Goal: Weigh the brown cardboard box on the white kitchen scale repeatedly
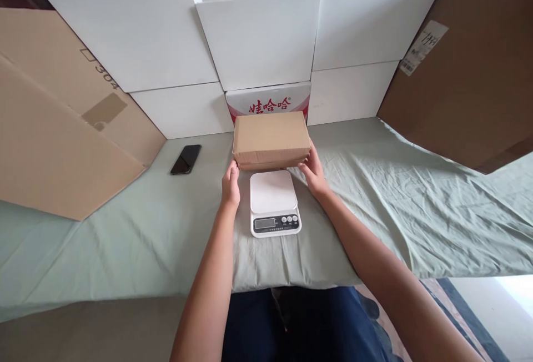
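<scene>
Between my two hands is a closed brown cardboard box (271,135), just beyond the scale. My left hand (231,184) grips its near left corner, with the thumb showing and the other fingers mostly hidden. On the opposite side my right hand (313,172) holds the near right corner, fingers along the side and thumb toward the front. Closer to me sits a white kitchen scale (273,192) with a square platform, a small display and several round buttons. Nothing rests on its platform. Whether the box touches the cloth cannot be made out.
A black phone (186,159) lies on the pale green cloth (145,240) to the left. White boxes (262,40) are stacked as a wall behind, one with red lettering (270,105). Large cardboard boxes stand at the left (58,117) and right (466,84).
</scene>
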`<state>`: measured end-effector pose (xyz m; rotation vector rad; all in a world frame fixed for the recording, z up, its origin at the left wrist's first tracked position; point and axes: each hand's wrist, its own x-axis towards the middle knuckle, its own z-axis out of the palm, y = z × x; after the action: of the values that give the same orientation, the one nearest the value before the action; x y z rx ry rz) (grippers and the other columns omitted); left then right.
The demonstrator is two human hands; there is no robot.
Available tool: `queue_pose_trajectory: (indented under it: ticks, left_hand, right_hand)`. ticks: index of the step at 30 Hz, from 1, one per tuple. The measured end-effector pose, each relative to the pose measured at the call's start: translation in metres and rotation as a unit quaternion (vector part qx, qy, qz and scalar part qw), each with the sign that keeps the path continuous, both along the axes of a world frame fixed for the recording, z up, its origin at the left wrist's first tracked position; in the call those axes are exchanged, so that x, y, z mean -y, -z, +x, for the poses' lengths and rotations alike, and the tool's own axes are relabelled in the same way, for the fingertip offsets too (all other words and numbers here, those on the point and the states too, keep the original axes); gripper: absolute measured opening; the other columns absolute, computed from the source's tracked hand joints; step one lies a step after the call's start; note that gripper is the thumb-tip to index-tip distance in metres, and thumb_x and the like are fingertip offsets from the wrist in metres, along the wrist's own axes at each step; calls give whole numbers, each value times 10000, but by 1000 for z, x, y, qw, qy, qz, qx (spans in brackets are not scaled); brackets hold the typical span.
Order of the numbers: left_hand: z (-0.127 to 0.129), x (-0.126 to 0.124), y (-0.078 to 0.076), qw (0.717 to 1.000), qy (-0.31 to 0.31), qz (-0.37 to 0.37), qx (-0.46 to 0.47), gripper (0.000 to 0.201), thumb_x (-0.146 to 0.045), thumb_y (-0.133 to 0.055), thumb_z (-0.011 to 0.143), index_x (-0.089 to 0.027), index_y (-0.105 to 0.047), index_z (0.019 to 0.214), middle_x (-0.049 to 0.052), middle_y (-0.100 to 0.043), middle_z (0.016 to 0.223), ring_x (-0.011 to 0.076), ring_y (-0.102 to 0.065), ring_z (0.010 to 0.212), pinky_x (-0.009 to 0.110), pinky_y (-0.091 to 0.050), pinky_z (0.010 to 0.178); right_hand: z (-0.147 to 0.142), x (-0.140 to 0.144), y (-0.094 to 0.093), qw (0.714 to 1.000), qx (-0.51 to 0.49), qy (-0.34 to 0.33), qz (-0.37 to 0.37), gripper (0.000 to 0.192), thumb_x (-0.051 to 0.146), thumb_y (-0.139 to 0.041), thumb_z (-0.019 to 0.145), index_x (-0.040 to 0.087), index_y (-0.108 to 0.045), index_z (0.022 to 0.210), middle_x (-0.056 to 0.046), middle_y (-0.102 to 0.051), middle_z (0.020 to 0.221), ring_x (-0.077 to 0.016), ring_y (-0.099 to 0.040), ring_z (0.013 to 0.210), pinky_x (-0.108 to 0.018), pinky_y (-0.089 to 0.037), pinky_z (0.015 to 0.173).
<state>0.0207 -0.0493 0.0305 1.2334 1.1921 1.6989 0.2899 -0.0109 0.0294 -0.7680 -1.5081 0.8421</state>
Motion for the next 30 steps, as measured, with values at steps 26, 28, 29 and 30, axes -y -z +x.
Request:
queue_pose_trajectory:
  ticks: [26,28,29,30]
  left_hand:
    - [1,122,21,1000,1,-15,4,950,-844,-524,884,-188,-549,1570,204,-521,1625,383,-421,1563,537,-336,1299]
    - [1,122,22,1000,-1,-13,11,951,-843,-536,879,-182,-557,1563,208,-509,1631,388,-430,1556,549,-332,1299]
    - [0,122,23,1000,-3,-12,14,956,-845,-541,873,-178,-563,1558,210,-500,1636,392,-435,1552,552,-333,1297]
    - [0,121,23,1000,-3,-11,15,960,-847,-545,869,-175,-567,1554,212,-490,1642,394,-436,1551,553,-333,1297]
  right_hand:
    - [18,105,0,997,74,34,16,727,616,-561,993,404,-324,1647,-97,-413,1605,-377,-434,1434,-585,-506,1111]
    - [17,105,0,997,72,36,15,735,621,-567,988,396,-326,1645,-97,-417,1602,-373,-458,1413,-582,-508,1109]
    - [17,105,0,997,69,37,14,737,622,-568,986,394,-326,1644,-97,-417,1604,-371,-468,1405,-580,-510,1107]
    - [17,105,0,997,67,37,12,737,623,-569,985,394,-325,1642,-95,-417,1609,-368,-476,1399,-577,-512,1104]
